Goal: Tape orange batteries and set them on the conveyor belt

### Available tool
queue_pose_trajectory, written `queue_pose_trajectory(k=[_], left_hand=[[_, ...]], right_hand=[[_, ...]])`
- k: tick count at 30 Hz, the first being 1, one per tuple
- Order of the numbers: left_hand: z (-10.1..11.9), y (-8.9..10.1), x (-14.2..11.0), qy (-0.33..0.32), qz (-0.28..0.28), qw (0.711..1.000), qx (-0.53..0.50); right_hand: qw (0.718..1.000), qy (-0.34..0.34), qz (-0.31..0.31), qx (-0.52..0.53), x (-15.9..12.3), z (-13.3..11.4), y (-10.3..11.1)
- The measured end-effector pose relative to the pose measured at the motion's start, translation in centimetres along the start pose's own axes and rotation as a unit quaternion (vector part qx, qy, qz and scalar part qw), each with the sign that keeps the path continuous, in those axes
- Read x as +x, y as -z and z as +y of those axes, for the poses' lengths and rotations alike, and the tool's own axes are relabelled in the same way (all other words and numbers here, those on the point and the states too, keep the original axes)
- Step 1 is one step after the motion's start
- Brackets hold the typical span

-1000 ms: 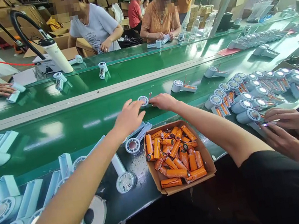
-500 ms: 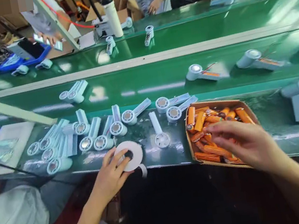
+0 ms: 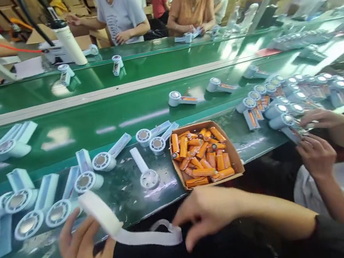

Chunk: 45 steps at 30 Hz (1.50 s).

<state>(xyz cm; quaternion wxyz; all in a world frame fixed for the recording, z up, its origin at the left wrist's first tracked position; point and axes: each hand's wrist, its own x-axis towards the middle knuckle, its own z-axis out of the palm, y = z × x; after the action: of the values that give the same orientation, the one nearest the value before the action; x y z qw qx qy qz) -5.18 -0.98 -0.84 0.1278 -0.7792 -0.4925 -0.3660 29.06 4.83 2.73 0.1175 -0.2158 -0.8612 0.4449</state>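
Tape roll point(image 3: 99, 213): lay left of the battery box point(image 3: 236, 158), grasped by the left hand point(image 3: 83, 256).
Strip point(image 3: 144, 238): was partly unwound, not detached.
Right hand point(image 3: 207, 211): was at its free end, grip unclear.

Matt white tape point(image 3: 101, 215) against glossy green.
The tape looked smooth, like paper or thin cloth; which, could not be told. The dark worktop point(image 3: 168, 187) was slick and speckled with bright reflections, and the far belt point(image 3: 141, 101) shone smoothly. Pale-blue housings point(image 3: 109, 158) looked like faintly glossy plastic, some with metallic-looking discs point(image 3: 27, 224). The near box point(image 3: 237, 160) was dull brown cardboard, its orange cells point(image 3: 201, 155) shiny-skinned. The black sleeve point(image 3: 334, 229) at right was matt cloth.
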Motion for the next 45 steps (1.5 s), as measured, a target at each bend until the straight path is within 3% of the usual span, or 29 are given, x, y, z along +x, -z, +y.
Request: queue_pose_trajectory(k=[2, 3, 4, 6, 9, 10, 12, 14, 16, 19, 21, 23, 29, 34, 40, 45], left_hand=[[0.5, -0.6, -0.4, 0.012, 0.008, 1.0, -0.005], [0.9, -0.9, -0.3, 0.017, 0.002, 1.0, -0.009], [1.5, -1.2, -0.1, 0.02, -0.01, 1.0, -0.014], [2.6, -1.8, 0.8, 0.007, -0.035, 0.999, -0.024], [4.0, -2.7, 2.6, -0.035, -0.054, 0.997, -0.032], [4.3, -2.8, 3.1, -0.046, -0.057, 0.997, -0.033], [4.9, -3.0, 3.8, -0.062, -0.068, 0.995, -0.039], [5.4, -2.9, 4.2, -0.078, -0.09, 0.992, -0.047], [5.9, -2.7, 4.6, -0.088, -0.109, 0.988, -0.06], [6.5, -2.2, 5.3, -0.108, -0.129, 0.983, -0.078], [6.7, -1.9, 5.9, -0.13, -0.148, 0.978, -0.074], [6.8, -1.6, 6.3, -0.15, -0.165, 0.973, -0.053], [7.0, -0.6, 6.7, -0.204, -0.173, 0.964, -0.004], [6.9, 0.1, 6.8, -0.221, -0.194, 0.956, -0.002], [6.7, 1.1, 8.5, -0.25, -0.198, 0.947, -0.027], [7.1, 1.3, 9.8, -0.253, -0.236, 0.938, -0.036]], right_hand=[[0.979, -0.066, 0.154, -0.117, -0.8, 1.3, 4.3], [0.957, -0.088, 0.204, -0.187, -0.8, 2.1, 6.3], [0.941, -0.094, 0.212, -0.247, -0.7, 3.0, 8.0], [0.926, -0.077, 0.15, -0.336, 0.1, 4.8, 10.4], [0.918, -0.05, 0.049, -0.389, 1.0, 6.4, 11.6], [0.92, -0.052, 0.056, -0.384, 1.0, 6.5, 11.7], [0.932, -0.071, 0.143, -0.326, 0.4, 6.3, 11.6], [0.94, -0.093, 0.263, -0.197, -0.8, 5.4, 11.2], [0.941, -0.105, 0.32, -0.025, -1.8, 4.1, 10.2], [0.932, -0.117, 0.28, 0.198, -2.5, 2.1, 7.9], [0.921, -0.129, 0.259, 0.263, -2.4, 1.0, 6.4], [0.918, -0.14, 0.263, 0.262, -2.3, 0.2, 5.3], [0.933, -0.146, 0.308, 0.115, -2.3, -0.4, 4.0], [0.944, -0.133, 0.256, 0.157, -1.9, -0.6, 3.0], [0.915, -0.136, 0.167, 0.34, -1.4, -0.4, 2.9], [0.958, -0.149, 0.114, 0.215, -1.2, -0.4, 4.3]])
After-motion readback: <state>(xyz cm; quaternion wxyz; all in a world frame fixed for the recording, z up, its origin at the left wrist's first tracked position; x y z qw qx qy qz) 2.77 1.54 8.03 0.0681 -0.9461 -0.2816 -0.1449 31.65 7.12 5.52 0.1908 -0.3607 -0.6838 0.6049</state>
